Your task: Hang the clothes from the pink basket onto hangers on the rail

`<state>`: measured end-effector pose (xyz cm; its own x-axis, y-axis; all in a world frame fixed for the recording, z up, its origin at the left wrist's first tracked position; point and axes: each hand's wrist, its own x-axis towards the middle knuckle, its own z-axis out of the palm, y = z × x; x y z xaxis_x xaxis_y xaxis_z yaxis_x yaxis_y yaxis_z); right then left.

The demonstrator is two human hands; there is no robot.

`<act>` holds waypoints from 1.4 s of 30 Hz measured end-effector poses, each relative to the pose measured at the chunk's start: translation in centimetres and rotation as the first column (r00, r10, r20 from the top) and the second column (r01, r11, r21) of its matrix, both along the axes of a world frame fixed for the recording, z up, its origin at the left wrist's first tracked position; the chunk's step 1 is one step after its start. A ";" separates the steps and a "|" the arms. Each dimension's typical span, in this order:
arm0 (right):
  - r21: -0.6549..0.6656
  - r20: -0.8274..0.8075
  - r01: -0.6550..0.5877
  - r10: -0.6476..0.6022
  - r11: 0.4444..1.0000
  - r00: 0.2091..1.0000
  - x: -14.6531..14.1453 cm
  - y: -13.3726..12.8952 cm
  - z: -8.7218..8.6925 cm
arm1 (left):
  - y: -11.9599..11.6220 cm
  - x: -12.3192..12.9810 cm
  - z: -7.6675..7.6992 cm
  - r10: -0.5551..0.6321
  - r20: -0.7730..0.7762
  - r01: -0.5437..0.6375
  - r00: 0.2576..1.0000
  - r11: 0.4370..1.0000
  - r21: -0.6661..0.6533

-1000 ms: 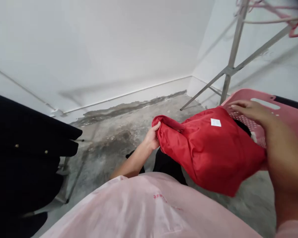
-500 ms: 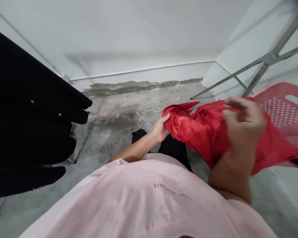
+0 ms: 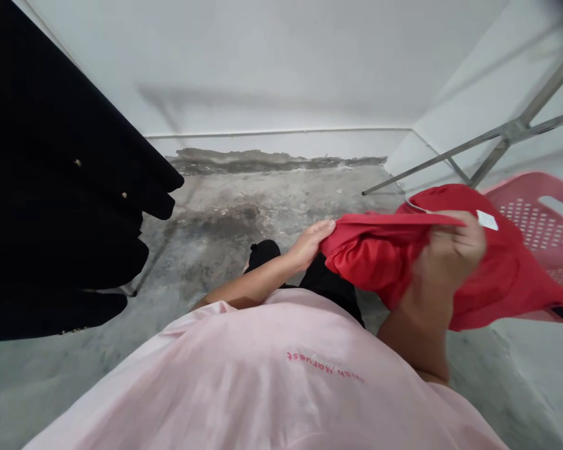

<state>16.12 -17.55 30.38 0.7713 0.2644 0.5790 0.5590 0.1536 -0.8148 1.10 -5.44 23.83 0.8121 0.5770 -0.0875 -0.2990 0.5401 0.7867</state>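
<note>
A red garment [image 3: 492, 275] stretches from my left hand across to the pink chair at the right. Its top band is drawn fairly straight between both hands, and a shiny red lining bunches below it. My left hand [image 3: 312, 242] pinches one end of the band. My right hand [image 3: 455, 247], slightly blurred, is closed on the other end. A small white label shows on the cloth just beyond my right hand. The garment's far part lies over the chair. Its exact kind is unclear among the folds.
Dark garments [image 3: 65, 187] with small gold buttons hang at the left. A pink plastic chair [image 3: 535, 206] with a perforated back stands at the right. Behind it, a metal frame [image 3: 511, 131] rises by the wall. The concrete floor [image 3: 216, 225] is stained.
My right hand has taken hold of the red garment's edge and pulled the band straighter. The white label has come into sight. The view has shifted slightly.
</note>
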 end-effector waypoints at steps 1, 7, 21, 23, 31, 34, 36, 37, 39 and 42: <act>0.084 0.091 0.075 -0.082 0.994 0.992 -0.9 -0.4 0.8 | 0.0 -0.2 -0.2 -0.007 -0.006 0.008 1.000 0.997 0.080; 0.094 0.062 0.098 -0.104 0.991 0.993 -2.8 -0.3 1.6 | -0.9 -1.7 -0.4 0.125 0.054 -0.135 0.991 0.833 0.537; 0.219 -0.231 -0.137 0.187 0.966 0.955 -3.8 2.5 -0.4 | -1.5 -0.1 -1.1 0.194 0.038 -0.133 0.980 0.503 0.854; 0.228 -0.215 -0.153 0.203 0.962 0.955 -3.3 2.3 -0.5 | -0.8 0.3 -1.5 0.184 0.034 -0.133 0.982 0.554 0.822; 0.071 0.108 -0.210 0.202 0.975 0.973 -1.7 0.0 -1.3 | 0.0 1.0 -2.7 0.213 0.049 -0.207 0.976 0.831 0.516; -0.118 0.123 -0.306 0.320 0.945 0.939 -1.1 -0.3 -2.1 | -0.1 0.8 -2.5 0.241 0.103 -0.261 0.965 0.841 0.473; -0.182 0.073 -0.401 0.419 0.898 0.905 -0.7 0.0 -2.9 | -0.3 0.6 -2.5 0.247 0.133 -0.280 0.960 0.845 0.455; -0.184 0.028 -0.442 0.454 0.878 0.891 -0.5 0.2 -3.3 | -0.3 0.5 -2.5 0.246 0.139 -0.283 0.959 0.848 0.449; -0.149 -0.048 -0.482 0.481 0.863 0.875 0.0 0.8 -4.2 | -0.4 0.4 -2.7 0.248 0.137 -0.283 0.959 0.851 0.443; -0.110 -0.046 -0.489 0.487 0.865 0.872 0.5 1.3 -5.0 | -0.5 0.4 -3.1 0.233 0.140 -0.271 0.962 0.861 0.431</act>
